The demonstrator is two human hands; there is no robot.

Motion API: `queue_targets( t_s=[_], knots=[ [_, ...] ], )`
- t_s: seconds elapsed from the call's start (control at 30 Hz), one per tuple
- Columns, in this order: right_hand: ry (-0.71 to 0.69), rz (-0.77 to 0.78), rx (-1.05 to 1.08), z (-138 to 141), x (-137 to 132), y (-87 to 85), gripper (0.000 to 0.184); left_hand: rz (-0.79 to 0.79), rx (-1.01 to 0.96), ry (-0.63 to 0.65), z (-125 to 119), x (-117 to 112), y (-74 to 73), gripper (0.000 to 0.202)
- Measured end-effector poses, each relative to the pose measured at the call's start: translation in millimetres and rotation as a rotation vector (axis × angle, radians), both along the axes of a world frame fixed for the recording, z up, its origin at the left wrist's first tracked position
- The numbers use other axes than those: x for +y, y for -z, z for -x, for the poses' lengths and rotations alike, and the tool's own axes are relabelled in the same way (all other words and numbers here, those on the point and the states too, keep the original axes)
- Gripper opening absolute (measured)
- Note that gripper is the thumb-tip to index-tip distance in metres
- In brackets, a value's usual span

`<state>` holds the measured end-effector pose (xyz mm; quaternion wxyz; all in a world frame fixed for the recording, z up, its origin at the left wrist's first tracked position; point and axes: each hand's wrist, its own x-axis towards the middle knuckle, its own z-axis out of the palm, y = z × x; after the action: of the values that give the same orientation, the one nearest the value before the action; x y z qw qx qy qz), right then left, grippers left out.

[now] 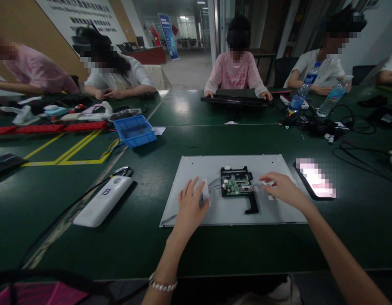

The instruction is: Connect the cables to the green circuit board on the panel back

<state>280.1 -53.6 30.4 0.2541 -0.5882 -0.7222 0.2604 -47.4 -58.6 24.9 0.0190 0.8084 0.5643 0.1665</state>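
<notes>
A grey metal panel (272,169) lies flat on the green table in front of me. A small green circuit board (236,186) in a black frame sits near its middle, with a black strip (252,204) running down from it. My left hand (190,206) rests flat on the panel left of the board, fingers stretched out, beside a small white piece (205,192). My right hand (282,188) hovers just right of the board, fingers loosely curled over small white bits on the panel; I cannot make out whether it grips anything.
A lit phone (316,179) lies right of the panel. A white device marked 13 (102,201) with a cable lies to the left. A blue tray (134,131) and red strips (50,128) sit further left. Across the table people work; two water bottles (304,92) and tangled cables (348,127) stand at the right.
</notes>
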Motion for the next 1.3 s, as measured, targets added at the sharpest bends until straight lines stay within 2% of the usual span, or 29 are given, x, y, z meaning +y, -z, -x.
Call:
queue_targets(
  t_s=[0.1,0.27,0.4,0.53,0.73,0.93,1.03,1.13,1.3],
  knots=[
    [-0.039,0.048,0.052,4.1,4.1,7.0,0.026,-0.059,-0.018,0.073,1.2,-1.8,-10.2,0.037],
    [-0.063,0.045,0.042,9.8,4.8,17.7,0.026,-0.026,0.188,0.233,2.2,-9.8,-28.2,0.033],
    [-0.038,0.01,0.047,10.3,5.0,23.9,0.018,0.001,0.31,0.285,-1.8,-15.7,-30.0,0.017],
    [0.007,0.002,0.088,11.8,3.2,27.1,0.014,-0.005,0.377,0.309,-7.3,-18.7,-28.3,0.017],
    [-0.008,0.002,0.112,14.9,-1.1,24.9,0.03,-0.031,0.403,0.315,-8.3,-17.4,-30.1,0.02],
    [0.002,-0.037,0.037,17.1,-0.6,24.7,0.014,-0.196,0.345,0.201,4.6,-7.3,-49.9,0.024],
    [0.039,-0.061,0.071,14.6,0.4,26.2,0.013,-0.256,0.335,0.155,10.8,-0.9,-57.1,0.027],
    [0.139,-0.11,0.061,6.1,1.1,29.3,0.017,-0.204,0.384,0.172,13.1,5.0,-52.1,0.028],
    [0.28,-0.181,-0.118,-14.3,2.6,38.9,0.023,-0.089,0.387,0.177,13.5,11.1,-35.8,0.021]
  ],
)
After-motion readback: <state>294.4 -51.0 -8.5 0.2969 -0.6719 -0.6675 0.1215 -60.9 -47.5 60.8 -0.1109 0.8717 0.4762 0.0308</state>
